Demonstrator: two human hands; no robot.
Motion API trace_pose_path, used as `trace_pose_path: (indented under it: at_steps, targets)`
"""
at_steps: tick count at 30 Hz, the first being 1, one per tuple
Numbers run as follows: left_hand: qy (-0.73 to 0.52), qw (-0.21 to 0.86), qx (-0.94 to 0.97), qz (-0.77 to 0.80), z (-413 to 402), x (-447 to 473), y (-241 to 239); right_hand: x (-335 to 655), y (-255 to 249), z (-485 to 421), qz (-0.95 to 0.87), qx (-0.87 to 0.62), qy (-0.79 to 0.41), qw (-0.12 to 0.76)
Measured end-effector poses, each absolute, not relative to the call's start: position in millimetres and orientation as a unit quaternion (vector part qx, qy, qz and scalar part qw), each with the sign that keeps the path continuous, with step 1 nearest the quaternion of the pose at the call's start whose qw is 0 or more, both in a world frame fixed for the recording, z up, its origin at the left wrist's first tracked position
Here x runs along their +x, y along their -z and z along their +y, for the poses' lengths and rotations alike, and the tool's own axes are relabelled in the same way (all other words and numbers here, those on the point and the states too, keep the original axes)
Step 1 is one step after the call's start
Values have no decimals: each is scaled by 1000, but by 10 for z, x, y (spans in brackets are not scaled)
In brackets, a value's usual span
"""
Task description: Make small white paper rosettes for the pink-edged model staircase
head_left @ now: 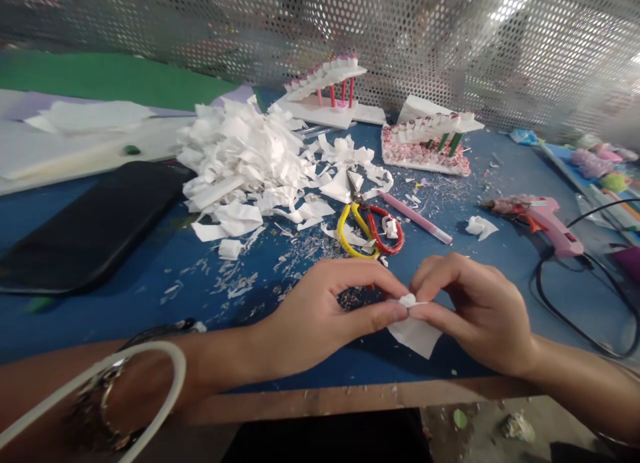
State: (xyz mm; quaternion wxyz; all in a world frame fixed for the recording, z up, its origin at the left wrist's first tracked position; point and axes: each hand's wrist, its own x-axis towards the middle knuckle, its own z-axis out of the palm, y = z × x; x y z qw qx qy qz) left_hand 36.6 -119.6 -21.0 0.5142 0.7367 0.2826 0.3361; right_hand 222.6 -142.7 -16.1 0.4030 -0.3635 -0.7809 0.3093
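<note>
A white paper piece (416,336) sits just right of lower centre in the frame, bunched at the top, flat below. The left hand (325,310) and right hand (477,310) pinch it from either side – each grip closed, thumb against finger. Beyond, on the blue tabletop (510,253), lie scissors (371,226) and a pink stick (416,218) – glue gun (550,224) at right, paper heap (250,156) upper centre-left.

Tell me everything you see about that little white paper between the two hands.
The white paper piece looks thin and soft, like tissue. Its top is bunched into a small lump; below, a flatter flap spreads toward the wearer, ending in a pointed corner. The fingertips of the left hand and right hand pinch the bunched part. It's near the blue tabletop's front edge; whether it touches is unclear.
</note>
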Motion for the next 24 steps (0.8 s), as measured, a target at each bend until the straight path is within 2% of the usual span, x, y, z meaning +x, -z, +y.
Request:
trace_pose_path:
  at_steps: [9,12,16,24]
  targets:
    - [-336,523,724,300,-1162,348,214,2218,134,-1407,-750,-393,-350,401]
    - [-329,520,714,334,-1158,350,212,2240,124,-1406,-785,-377,-266,414]
    - [-314,522,711,351,-1148,363,225,2282,108,-1413,-869,-299,-142,369]
    - [-302,550,697,348,-1150,376,244,2398,143,-1480,-903,-314,-30,292]
